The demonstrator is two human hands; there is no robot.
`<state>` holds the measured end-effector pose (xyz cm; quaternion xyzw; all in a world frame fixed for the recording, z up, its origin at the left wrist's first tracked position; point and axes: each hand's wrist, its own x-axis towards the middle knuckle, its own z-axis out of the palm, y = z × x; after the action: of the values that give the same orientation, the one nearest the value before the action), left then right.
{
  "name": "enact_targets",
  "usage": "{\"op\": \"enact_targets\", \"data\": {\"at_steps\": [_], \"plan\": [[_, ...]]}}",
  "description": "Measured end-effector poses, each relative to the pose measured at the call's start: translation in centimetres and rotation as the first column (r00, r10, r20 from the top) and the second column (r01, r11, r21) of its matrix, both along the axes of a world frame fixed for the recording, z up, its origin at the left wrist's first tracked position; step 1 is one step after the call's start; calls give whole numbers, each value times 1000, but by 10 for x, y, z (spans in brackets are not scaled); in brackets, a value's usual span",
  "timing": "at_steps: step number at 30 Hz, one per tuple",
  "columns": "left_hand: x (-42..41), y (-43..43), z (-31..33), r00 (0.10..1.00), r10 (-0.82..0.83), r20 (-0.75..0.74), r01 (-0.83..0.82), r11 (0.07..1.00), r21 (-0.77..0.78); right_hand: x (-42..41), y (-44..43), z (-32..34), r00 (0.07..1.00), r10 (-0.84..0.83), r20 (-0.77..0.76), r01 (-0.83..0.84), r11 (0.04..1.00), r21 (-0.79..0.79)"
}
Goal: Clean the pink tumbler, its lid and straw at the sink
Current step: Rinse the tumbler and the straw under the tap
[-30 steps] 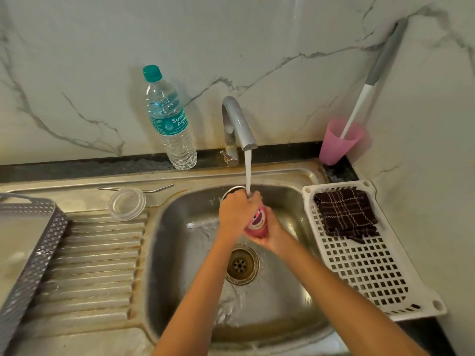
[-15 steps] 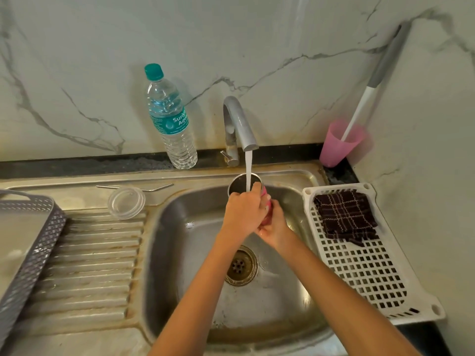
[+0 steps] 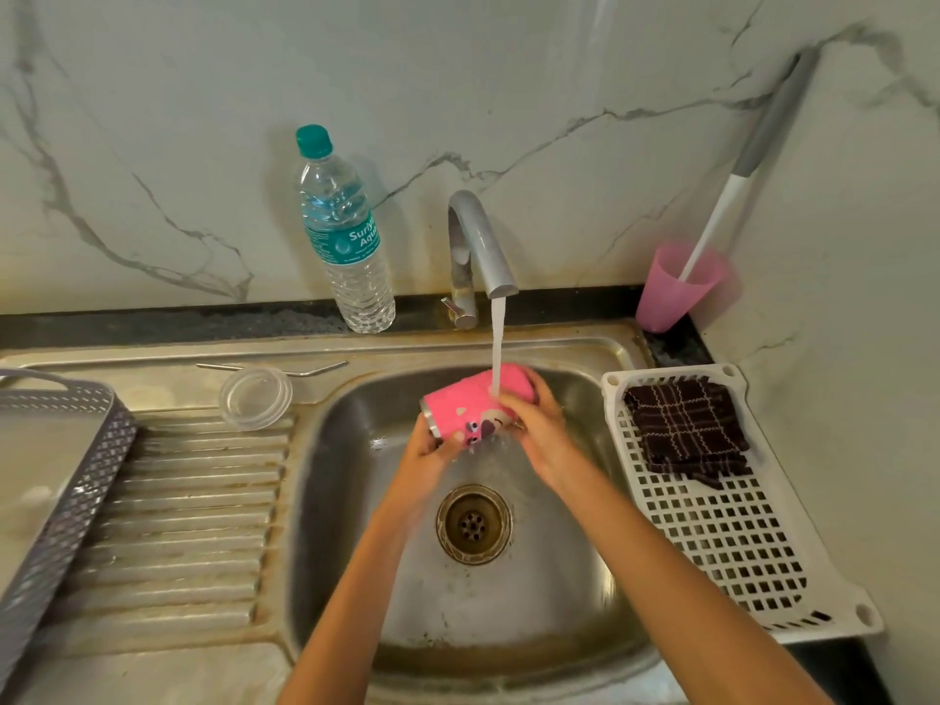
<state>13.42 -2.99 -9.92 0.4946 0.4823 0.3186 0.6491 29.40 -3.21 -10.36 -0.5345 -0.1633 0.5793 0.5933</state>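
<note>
Steel sink [image 3: 351, 526], tap [image 3: 480, 241] running. You hold the pink tumbler [image 3: 470, 402] sideways under the flow, left hand [image 3: 424, 457] curled round its mouth end and right hand [image 3: 541, 429] round its base. Rigid, wet, likely slippery: grip both ends firmly.

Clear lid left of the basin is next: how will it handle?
The lid looks thin, clear plastic, so probably light and fairly stiff. It lies flat on the steel drainboard, so rolling seems unlikely; sliding may happen. Its low rim gives fingers little to hold.
</note>
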Motion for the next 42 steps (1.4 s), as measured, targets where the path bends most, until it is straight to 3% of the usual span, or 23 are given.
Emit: {"op": "enact_targets", "data": {"at_steps": [3, 6, 8, 10, 14, 19, 21, 25, 26, 29, 34, 42], "plan": [[-18, 1, -17, 999, 11, -32, -14, 994, -109, -11, 2, 8, 952, 88, 294, -104, 994, 37], [-14, -5, -22, 991, 51, -127, -73, 982, -173, -23, 4, 14, 743, 135, 656, -234, 970, 65], [-12, -4, -23, 980, 84, -181, -117, 977, -181, -30, 0, 15, 611, 170, 773, -316, 948, 42], [-13, -2, -23, 965, 47, -258, -77, 992, -104, -34, -8, 15, 541, 181, 822, -334, 943, 12], [-21, 1, -19, 958, -38, -283, 85, 985, 153, -37, -22, 20, 437, 167, 884, -365, 931, 5], [-29, -3, -8, 979, -139, -152, 166, 968, 187, -36, -33, 25, 386, 167, 907, -426, 905, 15], [-32, -6, -6, 982, -119, -145, 147, 968, 202, -37, -34, 27, 382, 181, 906, -429, 903, 1], [-43, -11, 3, 991, -38, -127, 66, 971, 231, -32, -33, 28, 554, 326, 766, -505, 863, -2], [-49, -13, 7, 992, -23, -121, 52, 970, 238, -30, -33, 29, 558, 373, 741, -533, 846, -25], [-67, -14, 14, 995, -6, -97, 30, 970, 241, -38, -33, 28, 464, 468, 752, -620, 778, -101], [-110, -17, 35, 997, 31, -74, -11, 964, 264, -90, -25, 37, 481, 500, 721, -664, 744, -72], [-215, -30, 42, 960, 267, -82, -226, 916, 331, -194, 2, 37, 423, 507, 751, -759, 651, -12]]}}
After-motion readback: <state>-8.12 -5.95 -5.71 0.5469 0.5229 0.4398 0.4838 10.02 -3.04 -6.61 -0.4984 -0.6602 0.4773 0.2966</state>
